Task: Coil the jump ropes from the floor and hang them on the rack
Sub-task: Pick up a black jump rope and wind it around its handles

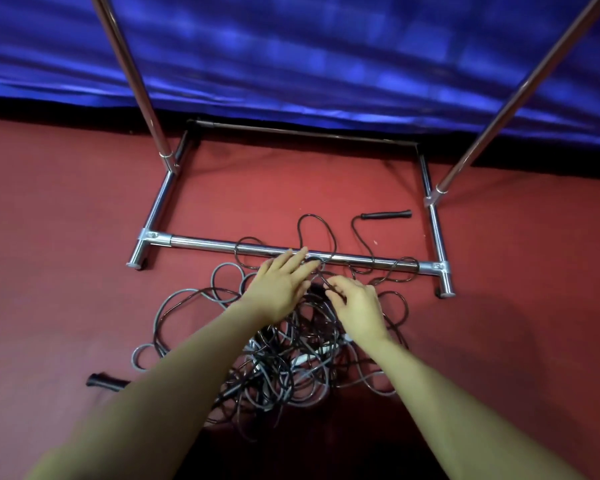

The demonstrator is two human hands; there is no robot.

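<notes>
Both bare forearms reach forward and down over a tangled heap of jump ropes (284, 355) on the floor. The left hand (279, 287) lies palm down with its fingers stretched out straight toward the front bar of the rack (222, 244), its fingertips (300, 254) at the bar where black loops cross it; it grasps nothing. The right hand (359, 306) sits just beside it, fingers curled, and its fingertips pinch a black strand at the top of the heap. The ropes are black and grey, knotted together in front of the rack, with several black loops lying over the bar and inside the rack's base. One black handle (387, 215) rests inside the base near the right upright, and another handle (106, 381) lies on the floor to the left, well apart from the heap. The floor is a red carpet (59, 209). Behind the chrome rack hangs a shiny blue curtain (309, 53).
</notes>
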